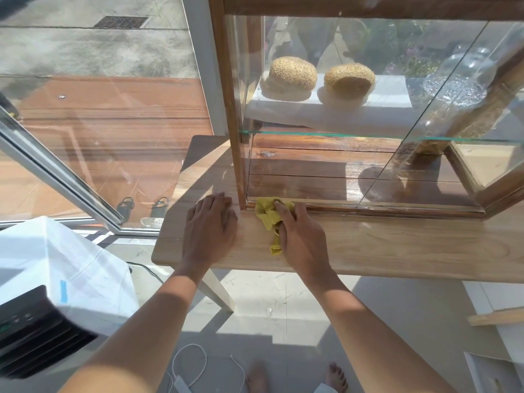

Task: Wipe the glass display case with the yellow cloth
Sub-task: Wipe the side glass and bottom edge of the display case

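Frame centre: my right hand (302, 236) gripped the yellow cloth (270, 215), pressing it along the glass display case (326, 109) bottom rail; my left hand (209, 225) lay flat on the worktop (397, 245); next, probably a sweep rightward.

two buns (320, 79), sandals (143, 207) outside

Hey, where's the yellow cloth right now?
The yellow cloth lies under the right hand on the wooden table, against the display case at its bottom front-left corner.
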